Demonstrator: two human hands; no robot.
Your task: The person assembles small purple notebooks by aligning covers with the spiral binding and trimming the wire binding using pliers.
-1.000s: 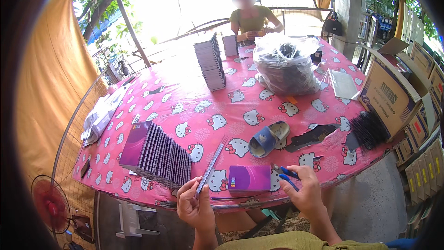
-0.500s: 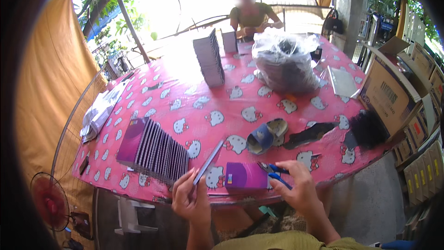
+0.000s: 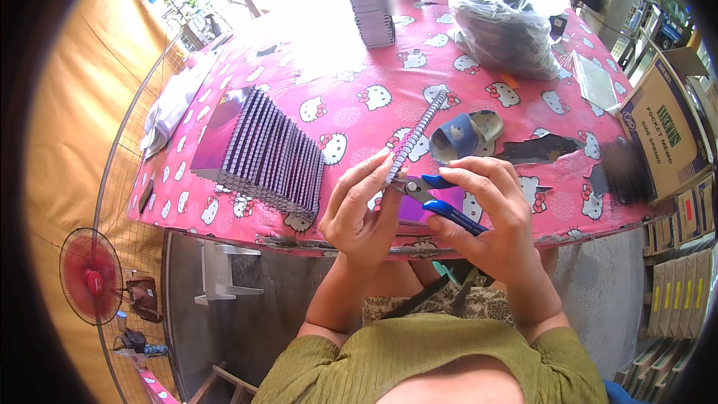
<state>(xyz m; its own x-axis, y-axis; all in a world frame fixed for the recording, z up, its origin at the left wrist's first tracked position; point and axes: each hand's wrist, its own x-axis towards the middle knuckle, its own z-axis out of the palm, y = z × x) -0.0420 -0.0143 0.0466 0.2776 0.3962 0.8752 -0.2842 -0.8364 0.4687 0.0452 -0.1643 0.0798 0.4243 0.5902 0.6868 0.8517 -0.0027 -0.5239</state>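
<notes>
Blue-handled pliers [image 3: 458, 217] gripped in right hand [image 3: 502, 217], tips by near end of spiral-bound notebook [image 3: 416, 139] | left hand [image 3: 365, 208] pinching it | brace that end — tips off pages

On your left, the stack of purple notebooks [image 3: 269, 153] blocks a sideways sweep of your left hand [image 3: 363, 213]. The blue slipper [image 3: 453, 139] lies just beyond the pliers [image 3: 460, 217] in your right hand [image 3: 499, 213]. Between them, you have open tablecloth [image 3: 340, 114], with your spiral-bound notebook [image 3: 419, 132] jutting into that lane.

Metal pliers [image 3: 415, 188], plast. grips [image 3: 453, 216], glossy tblcloth [image 3: 348, 121]
</notes>
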